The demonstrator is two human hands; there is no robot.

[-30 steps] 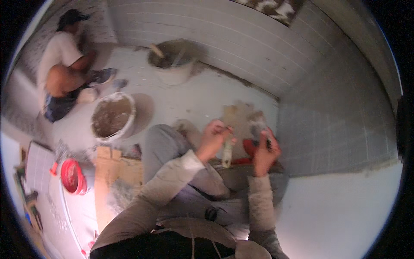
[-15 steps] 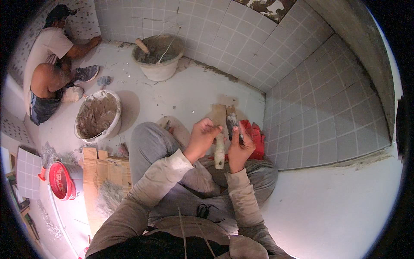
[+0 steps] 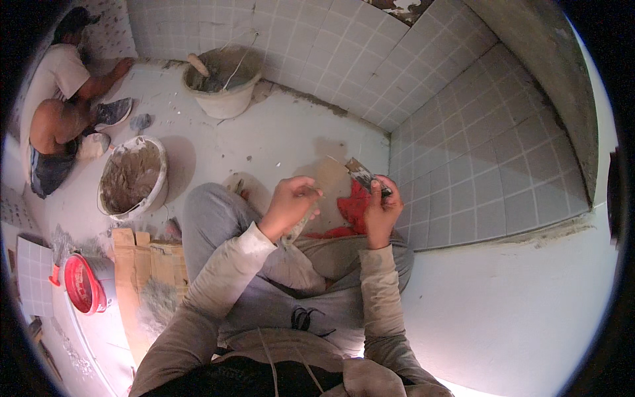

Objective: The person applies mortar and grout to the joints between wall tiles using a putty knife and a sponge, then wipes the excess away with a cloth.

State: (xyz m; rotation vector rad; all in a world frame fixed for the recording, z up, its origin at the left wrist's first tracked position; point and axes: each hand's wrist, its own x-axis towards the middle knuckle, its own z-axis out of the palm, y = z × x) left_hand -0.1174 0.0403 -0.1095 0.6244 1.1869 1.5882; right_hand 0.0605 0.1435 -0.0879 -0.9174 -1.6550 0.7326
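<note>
My left hand (image 3: 291,205) is closed around the pale, worn handle of a putty knife (image 3: 297,229), tilted with its handle end down toward my lap. Its tan-looking blade (image 3: 329,173) points away from me. In my right hand (image 3: 381,212), thumb and fingers pinch a narrow, flat, dark piece smeared with mortar (image 3: 360,173); its exact kind I cannot make out. That piece slants up and to the left, apart from the knife. Behind and below my hands lies a red cloth (image 3: 352,208), partly covered by the right hand and my legs.
A mortar bucket (image 3: 135,177) stands left of my knee, another bucket with a wooden handle in it (image 3: 225,86) farther back. A red-rimmed bucket (image 3: 81,284) and cardboard (image 3: 132,264) lie left. A co-worker (image 3: 59,112) crouches far left. Tiled walls (image 3: 489,152) rise ahead and right.
My hands have drawn apart, the left with the putty knife now tilted, the right turning the dark piece leftward. More red cloth shows. The whole view has shifted slightly.
</note>
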